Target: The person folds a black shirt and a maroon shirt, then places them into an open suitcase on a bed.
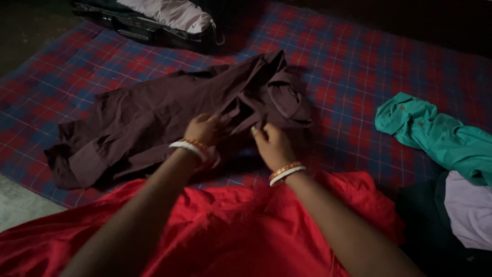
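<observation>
Dim room, red-and-blue checked mat [359,66] over a bare grey floor [20,205].

A checked blanket [359,66] bears a maroon shirt [154,113], teal shirt [441,138] and bag [148,25].

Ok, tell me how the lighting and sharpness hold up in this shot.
Head view: dim overall, top corners nearly black; the maroon shirt is lit well enough to show creases; both hands, left hand and right hand, look slightly soft; no glare; the teal garment stays clear.

Bare forearms; white and red-gold bangles at left wrist [193,149] and right wrist [286,173]; red garment [225,225] over lap.
</observation>
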